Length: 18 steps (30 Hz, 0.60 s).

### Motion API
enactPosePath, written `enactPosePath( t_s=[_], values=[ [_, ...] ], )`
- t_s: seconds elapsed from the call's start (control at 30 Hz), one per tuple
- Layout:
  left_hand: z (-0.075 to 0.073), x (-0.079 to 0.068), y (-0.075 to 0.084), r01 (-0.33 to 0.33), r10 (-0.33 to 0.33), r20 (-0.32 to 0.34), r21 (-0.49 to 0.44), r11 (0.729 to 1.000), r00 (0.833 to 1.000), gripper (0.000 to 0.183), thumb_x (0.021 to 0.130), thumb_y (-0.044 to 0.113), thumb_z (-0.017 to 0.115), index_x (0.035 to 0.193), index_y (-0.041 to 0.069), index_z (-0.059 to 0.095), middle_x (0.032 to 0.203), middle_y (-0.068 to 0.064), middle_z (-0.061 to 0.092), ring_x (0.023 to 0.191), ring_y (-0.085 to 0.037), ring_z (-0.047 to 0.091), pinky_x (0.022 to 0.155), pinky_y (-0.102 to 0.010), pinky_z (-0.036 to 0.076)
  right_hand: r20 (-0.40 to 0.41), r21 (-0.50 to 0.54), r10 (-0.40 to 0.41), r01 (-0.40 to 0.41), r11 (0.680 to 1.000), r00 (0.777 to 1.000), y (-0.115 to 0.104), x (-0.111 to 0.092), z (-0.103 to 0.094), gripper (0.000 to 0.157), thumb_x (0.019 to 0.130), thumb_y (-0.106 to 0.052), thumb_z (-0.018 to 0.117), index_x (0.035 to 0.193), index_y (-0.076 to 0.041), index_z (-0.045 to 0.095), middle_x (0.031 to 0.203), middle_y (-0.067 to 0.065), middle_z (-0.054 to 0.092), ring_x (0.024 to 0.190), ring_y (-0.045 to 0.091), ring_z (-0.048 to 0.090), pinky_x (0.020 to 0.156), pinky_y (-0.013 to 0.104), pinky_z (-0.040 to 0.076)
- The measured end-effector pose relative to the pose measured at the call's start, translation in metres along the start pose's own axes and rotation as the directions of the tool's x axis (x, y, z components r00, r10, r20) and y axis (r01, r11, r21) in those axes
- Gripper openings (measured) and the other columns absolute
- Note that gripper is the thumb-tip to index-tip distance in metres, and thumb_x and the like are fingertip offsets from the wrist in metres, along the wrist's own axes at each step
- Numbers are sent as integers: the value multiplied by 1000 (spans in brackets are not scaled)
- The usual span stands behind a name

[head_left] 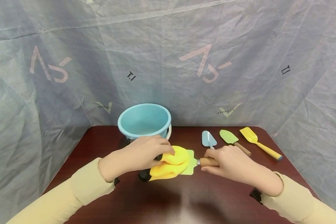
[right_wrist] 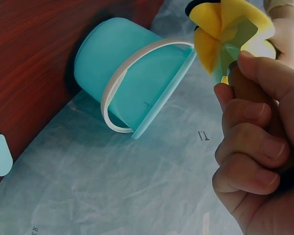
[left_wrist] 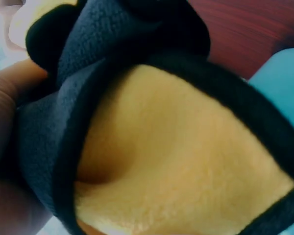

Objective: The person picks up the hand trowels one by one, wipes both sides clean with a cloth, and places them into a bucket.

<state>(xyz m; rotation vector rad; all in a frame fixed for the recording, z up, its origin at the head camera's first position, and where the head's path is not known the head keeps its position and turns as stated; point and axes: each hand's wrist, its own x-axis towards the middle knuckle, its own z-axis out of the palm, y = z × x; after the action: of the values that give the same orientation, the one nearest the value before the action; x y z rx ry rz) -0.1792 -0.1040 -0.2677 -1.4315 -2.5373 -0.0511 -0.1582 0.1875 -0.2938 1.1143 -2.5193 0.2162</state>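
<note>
Cloth (head_left: 177,156) is touching a green shovel (head_left: 191,165); the left grip (head_left: 148,151) is holding the cloth, the right grip (head_left: 230,161) is holding the handle (head_left: 207,161), fingers curled.

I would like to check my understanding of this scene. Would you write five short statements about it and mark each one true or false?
1. The right hand grips the green shovel by its wooden handle. True.
2. The left hand holds the yellow cloth against the shovel's blade. True.
3. The blue bucket stands nearer to the person than the cloth. False: it stands farther away.
4. The bucket has a white handle. True.
5. The yellow scoop lies between the other two tools on the table. False: it lies at the far right; the leaf-shaped green trowel is in the middle.
</note>
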Motion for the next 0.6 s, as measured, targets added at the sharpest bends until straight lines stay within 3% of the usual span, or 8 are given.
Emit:
enactPosePath(
  t_s=[0.27, 0.47, 0.6],
  values=[
    [1, -10, -5, -35, 34, 5, 45, 998, 999, 33, 74, 16, 77, 104, 25, 66, 100, 11, 63, 94, -10, 56, 76, -24, 50, -48, -15, -30, 29, 999, 998, 3, -4, -1, 28, 73, -37, 77, 74, -26, 51, 52, -21, 31, 46, -6, 30, 43, 14, 22],
    [4, -20, -12, -65, 69, -54, 85, 994, 996, 35, 71, 19, 80, 103, 26, 65, 97, 11, 62, 91, -9, 56, 71, -24, 50, -70, -57, -23, 19, 998, 997, 6, -8, -2, 28, 70, -41, 78, 72, -30, 52, 50, -25, 29, 47, -11, 31, 47, 16, 19],
    [7, -27, -15, -74, 82, -95, 85, 994, 992, 36, 70, 22, 82, 101, 24, 64, 97, 9, 61, 89, -10, 56, 68, -25, 50, -44, -26, -16, 15, 1000, 999, 8, -11, -2, 23, 72, -40, 77, 77, -32, 56, 52, -28, 31, 49, -12, 30, 53, 19, 23]
  ],
)
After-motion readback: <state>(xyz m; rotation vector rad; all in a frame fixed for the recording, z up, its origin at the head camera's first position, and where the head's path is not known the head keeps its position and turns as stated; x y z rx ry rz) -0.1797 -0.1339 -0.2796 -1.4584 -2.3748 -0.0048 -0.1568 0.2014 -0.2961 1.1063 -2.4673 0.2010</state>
